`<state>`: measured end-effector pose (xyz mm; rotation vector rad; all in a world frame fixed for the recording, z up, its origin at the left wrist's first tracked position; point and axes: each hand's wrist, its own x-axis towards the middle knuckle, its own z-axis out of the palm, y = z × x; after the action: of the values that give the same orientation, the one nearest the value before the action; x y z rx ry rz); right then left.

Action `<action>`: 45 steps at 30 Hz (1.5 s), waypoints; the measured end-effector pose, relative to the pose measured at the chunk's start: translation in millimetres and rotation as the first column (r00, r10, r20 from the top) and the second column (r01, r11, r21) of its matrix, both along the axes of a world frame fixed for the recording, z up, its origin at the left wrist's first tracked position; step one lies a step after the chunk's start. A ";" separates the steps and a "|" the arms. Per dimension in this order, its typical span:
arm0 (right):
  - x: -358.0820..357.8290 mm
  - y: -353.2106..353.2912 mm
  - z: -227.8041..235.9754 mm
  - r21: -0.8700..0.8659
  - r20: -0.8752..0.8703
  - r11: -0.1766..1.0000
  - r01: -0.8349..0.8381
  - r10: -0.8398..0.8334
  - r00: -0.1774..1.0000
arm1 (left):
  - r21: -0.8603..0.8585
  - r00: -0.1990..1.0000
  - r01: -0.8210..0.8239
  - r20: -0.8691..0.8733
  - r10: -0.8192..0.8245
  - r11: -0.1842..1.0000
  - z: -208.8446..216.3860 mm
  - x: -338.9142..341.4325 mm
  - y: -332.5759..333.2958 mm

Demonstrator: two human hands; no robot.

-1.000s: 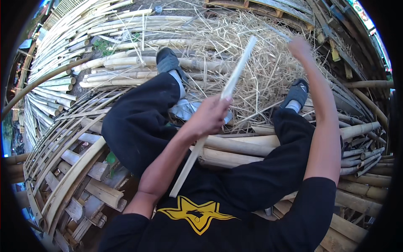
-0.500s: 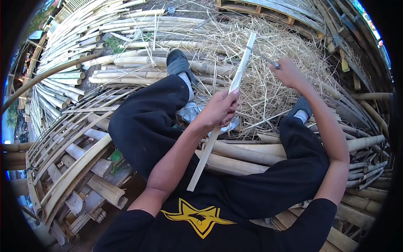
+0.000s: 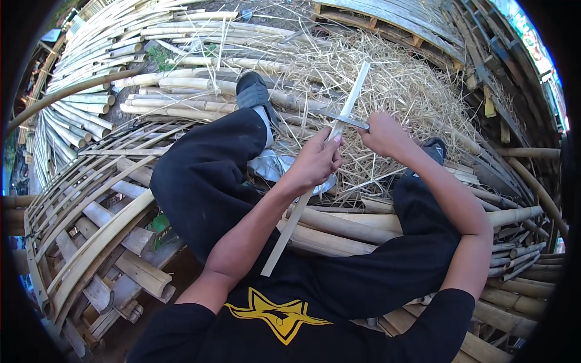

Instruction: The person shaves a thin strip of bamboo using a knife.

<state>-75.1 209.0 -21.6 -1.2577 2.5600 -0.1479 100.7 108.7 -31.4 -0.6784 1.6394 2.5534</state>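
Note:
A long pale bamboo strip (image 3: 289, 227) slants from my shirt front up over the shavings. My left hand (image 3: 315, 160) is closed around it near its middle. In my right hand (image 3: 385, 134) is the handle of a knife (image 3: 339, 117), mostly hidden by the fingers. The blade lies across the strip, just above my left hand, and looks to be touching it. My fingers on both hands are wrapped round what they hold.
Beyond my hands spreads a heap of bamboo shavings (image 3: 417, 91). Bamboo poles (image 3: 187, 85) lie at the far left, with a slatted bamboo frame (image 3: 103, 218) nearer. A wooden pallet (image 3: 387, 21) stands at the back right. More poles (image 3: 339, 233) lie beneath my legs.
My right hand has brought the knife down along the strip, from near its far tip to just above my left hand. The left hand keeps its hold.

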 end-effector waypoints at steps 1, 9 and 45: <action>-3.3 -1.8 -6.0 0.063 0.007 0.998 -0.015 0.015 1.000 | 0.008 1.000 -0.002 0.000 0.002 1.000 1.1 0.2 0.4; -42.9 0.7 -23.6 0.167 -0.090 0.981 -0.093 0.110 0.990 | 0.086 0.999 0.019 0.032 -0.022 0.996 -3.0 -2.2 8.0; -89.6 19.2 22.3 -0.155 -0.015 0.986 0.057 -0.060 0.998 | 0.199 0.985 0.103 -0.156 -0.072 0.975 -4.3 -5.7 -10.4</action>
<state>-164.7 228.3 0.7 -1.2427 2.6467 -0.3541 95.0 98.3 -35.7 -0.4006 1.3760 2.7151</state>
